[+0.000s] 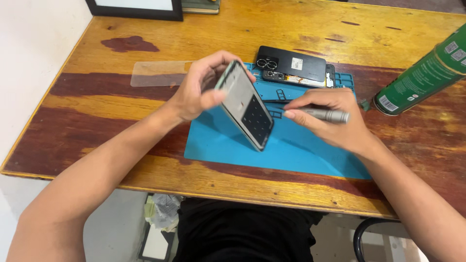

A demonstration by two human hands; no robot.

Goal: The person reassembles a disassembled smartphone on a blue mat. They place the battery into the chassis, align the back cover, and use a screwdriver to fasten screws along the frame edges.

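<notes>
Lying flat beyond the left hand's [201, 90] knuckles is a clear rectangular plastic film [158, 73], apart from the grip. That hand pinches a thin phone display frame with a grey and black inner face [246, 106] by its edges, tilted, probably to expose the inside. Just right of its lower corner, the right hand's [335, 119] fingers close around a slim grey metal screwdriver [324, 115], low over the blue rubber work mat [291, 153]. Behind those fingers rests a black phone back cover [291, 63]; farther right lies a green spray can [427, 73].

Spray can [427, 73]: top cut off by the right edge.
Picture frame [136, 9]: only its near rail shows (far left).
Tool [323, 115]: tip hidden behind the phone frame [247, 106].
</notes>
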